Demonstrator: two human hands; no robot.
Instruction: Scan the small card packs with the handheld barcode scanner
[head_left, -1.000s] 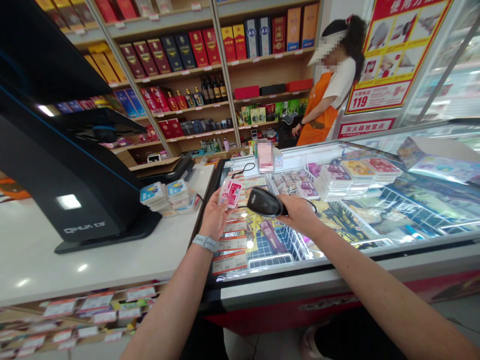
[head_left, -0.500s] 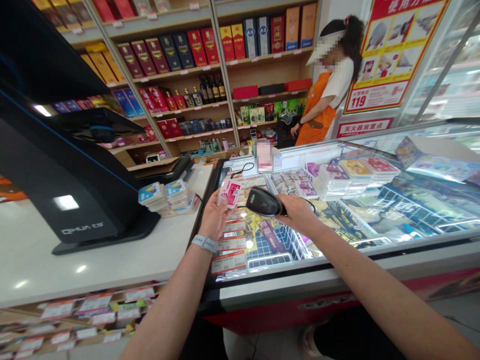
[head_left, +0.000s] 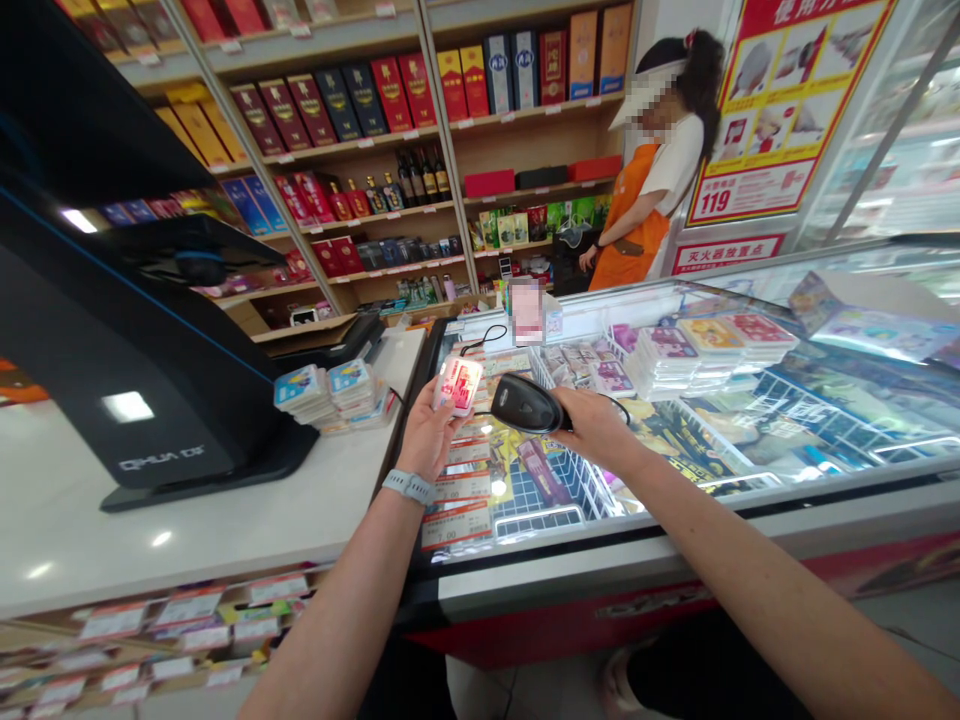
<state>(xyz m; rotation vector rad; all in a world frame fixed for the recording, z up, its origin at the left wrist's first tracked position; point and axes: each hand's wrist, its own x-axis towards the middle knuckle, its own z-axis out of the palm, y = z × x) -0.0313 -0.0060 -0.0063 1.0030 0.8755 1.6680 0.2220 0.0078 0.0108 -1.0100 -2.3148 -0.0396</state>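
My left hand (head_left: 426,436), with a grey watch band at the wrist, grips a small flat pack (head_left: 460,383) with rounded corners and pink-red print. Light glows on the pack's printed face. In my right hand (head_left: 598,426) is a black handheld barcode scanner (head_left: 523,404), its head pointing left at the pack with a small gap between them. Both hands are over the glass top of a chest freezer (head_left: 487,575). Similar packs stand in a stack (head_left: 667,365) on the glass to the right, and blue-and-white ones form a stack (head_left: 351,385) on the counter to the left.
A black checkout terminal (head_left: 180,400) stands on the white counter (head_left: 300,530) at left. An open carton (head_left: 877,315) rests on the freezer's far right. Beyond the freezer, a person in an orange apron (head_left: 634,215) stands by shelves (head_left: 450,205) of boxes and bottles.
A bright reddish light now falls on the pack, which looked unlit before. Both hands and the scanner stay almost where they were.
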